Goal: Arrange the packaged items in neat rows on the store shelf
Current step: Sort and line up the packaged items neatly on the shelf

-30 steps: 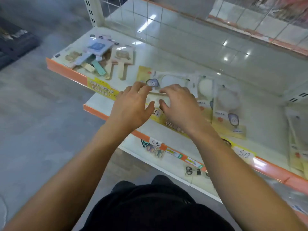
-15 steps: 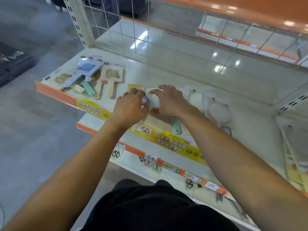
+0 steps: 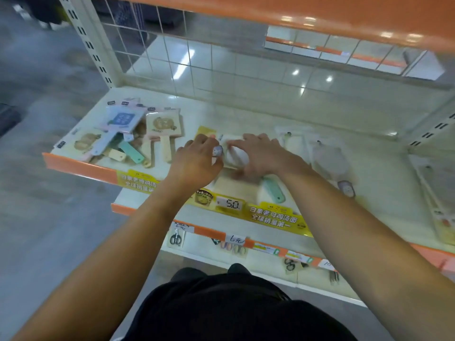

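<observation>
Both hands have slid deeper onto the shelf [image 3: 221,114] since a second ago, and the pack they work on has gone with them, away from the front lip. The left hand [image 3: 197,161] has its fingers curled over the pack's left edge, and the right hand [image 3: 261,156] has bent fingers laid over the top of the same pack [image 3: 234,156], a pale card with a white round item under plastic. It rests on another flat pack with a mint green handle [image 3: 272,191] jutting toward the yellow price strip [image 3: 229,204].

The risk looks to be the slick packaging: pushed from above, the top pack could skate and drag the lower one askew. The mint handle lies close to the lip, so a tug could tip it off. To the left, the pile of paddle brushes [image 3: 128,136] lies crossed and loose; a stray elbow might scatter it.
</observation>
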Demonstrator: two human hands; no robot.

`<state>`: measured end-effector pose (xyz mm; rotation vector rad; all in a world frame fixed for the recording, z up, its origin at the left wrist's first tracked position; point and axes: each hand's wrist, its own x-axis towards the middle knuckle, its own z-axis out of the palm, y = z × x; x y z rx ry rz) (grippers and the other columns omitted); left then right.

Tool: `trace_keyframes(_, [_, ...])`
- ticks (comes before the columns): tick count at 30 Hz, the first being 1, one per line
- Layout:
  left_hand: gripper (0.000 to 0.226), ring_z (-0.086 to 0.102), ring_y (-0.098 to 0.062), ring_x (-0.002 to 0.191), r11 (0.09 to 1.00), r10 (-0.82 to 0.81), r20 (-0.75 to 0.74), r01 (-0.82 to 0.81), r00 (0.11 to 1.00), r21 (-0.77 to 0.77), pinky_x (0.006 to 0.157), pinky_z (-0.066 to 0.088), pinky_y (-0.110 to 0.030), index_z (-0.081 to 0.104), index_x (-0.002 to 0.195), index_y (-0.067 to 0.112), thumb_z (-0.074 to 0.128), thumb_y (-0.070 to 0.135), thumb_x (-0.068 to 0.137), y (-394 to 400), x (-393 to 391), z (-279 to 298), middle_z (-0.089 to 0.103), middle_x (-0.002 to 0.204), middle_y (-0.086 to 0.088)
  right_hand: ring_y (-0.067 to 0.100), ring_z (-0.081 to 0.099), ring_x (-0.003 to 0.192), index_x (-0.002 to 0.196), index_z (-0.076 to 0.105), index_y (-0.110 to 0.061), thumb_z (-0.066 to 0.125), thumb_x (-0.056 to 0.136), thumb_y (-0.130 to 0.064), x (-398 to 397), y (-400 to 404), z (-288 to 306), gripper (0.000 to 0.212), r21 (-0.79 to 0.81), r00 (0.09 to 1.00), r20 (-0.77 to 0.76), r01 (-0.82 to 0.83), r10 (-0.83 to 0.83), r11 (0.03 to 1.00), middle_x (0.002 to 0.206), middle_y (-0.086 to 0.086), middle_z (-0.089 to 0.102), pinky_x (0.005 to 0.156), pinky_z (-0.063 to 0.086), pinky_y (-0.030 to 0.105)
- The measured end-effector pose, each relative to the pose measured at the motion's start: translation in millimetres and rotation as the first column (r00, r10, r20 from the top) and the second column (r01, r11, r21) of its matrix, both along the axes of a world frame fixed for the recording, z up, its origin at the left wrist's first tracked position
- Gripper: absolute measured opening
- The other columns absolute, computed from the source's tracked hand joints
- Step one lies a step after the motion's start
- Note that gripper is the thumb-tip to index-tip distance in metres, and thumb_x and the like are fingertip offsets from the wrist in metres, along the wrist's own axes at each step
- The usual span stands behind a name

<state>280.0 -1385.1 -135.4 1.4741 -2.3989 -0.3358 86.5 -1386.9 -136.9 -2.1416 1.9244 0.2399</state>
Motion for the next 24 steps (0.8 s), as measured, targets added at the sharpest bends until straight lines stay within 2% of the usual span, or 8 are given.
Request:
trace_keyframes(4, [0.034,0.057,-0.034,0.102,1.000,-0.027,-0.018,0.027,0.999,0.016,0.081,0.048,-0.043,0.059,0.116,0.014,0.056,0.031,0.087,-7,6,-5,0.056,0.118,-0.009,0.034,0.027,0.133,0.149,0.020,-0.045,0.062,0.066,-0.081,11,8,2,0.100,-0.014,0.998,-0.034,0.053,-0.054,0.998,0.152,0.003,0.029,0.104,0.027,0.050])
trace_keyframes(9, [0.031,0.057,-0.033,0.102,0.998,-0.053,-0.039,0.054,0.998,0.026,0.080,0.047,-0.042,0.060,0.114,0.016,0.054,0.033,0.088,-14,8,-10,0.056,0.117,-0.007,0.034,0.033,0.127,0.148,0.023,-0.044,0.060,0.064,-0.083,18,12,-1,0.099,-0.067,0.994,-0.037,0.097,-0.099,0.993,0.144,0.005,0.038,0.100,0.030,0.047])
trace_keyframes(15, [0.032,0.057,-0.034,0.102,0.996,-0.081,-0.057,0.083,0.995,0.043,0.080,0.047,-0.042,0.059,0.115,0.017,0.057,0.032,0.087,-23,17,-15,0.056,0.116,-0.007,0.031,0.040,0.118,0.144,0.033,-0.041,0.068,0.068,-0.072,28,14,-5,0.090,-0.109,0.985,0.083,0.161,-0.152,0.981,0.125,0.007,0.041,0.099,0.037,0.044])
trace_keyframes(20, [0.034,0.056,-0.036,0.103,0.992,-0.114,-0.069,0.117,0.991,0.045,0.081,0.047,-0.043,0.059,0.116,0.017,0.058,0.033,0.086,-28,23,-18,0.056,0.118,-0.008,0.030,0.042,0.115,0.141,0.038,-0.036,0.073,0.063,-0.062,42,16,-8,0.090,-0.134,0.967,0.119,0.242,-0.227,0.961,0.121,0.007,0.043,0.095,0.038,0.043])
trace_keyframes(24, [0.035,0.056,-0.036,0.105,0.986,-0.155,-0.079,0.159,0.985,0.045,0.082,0.047,-0.044,0.059,0.118,0.016,0.058,0.032,0.087,-31,27,-18,0.055,0.120,-0.009,0.028,0.043,0.116,0.140,0.040,-0.038,0.074,0.058,-0.061,48,20,-14,0.092,-0.169,0.947,0.154,0.307,-0.283,0.937,0.120,0.005,0.043,0.096,0.037,0.041])
